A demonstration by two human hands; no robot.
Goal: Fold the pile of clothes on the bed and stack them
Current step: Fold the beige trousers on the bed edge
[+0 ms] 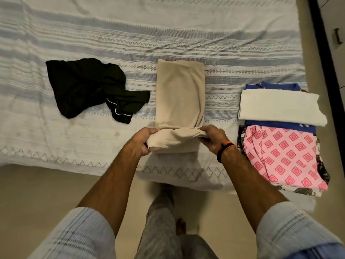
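Both hands — left hand [143, 140], right hand [211, 138] — curl their fingers round the near end of the beige garment [180, 94], lying left of the folded stack [280, 128] — best carried over squarely, edges matched.

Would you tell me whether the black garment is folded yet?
Not folded: the black garment lies crumpled on the bed, left of the beige garment.

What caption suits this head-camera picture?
Both hands fold a beige garment between black clothing and folded stack.
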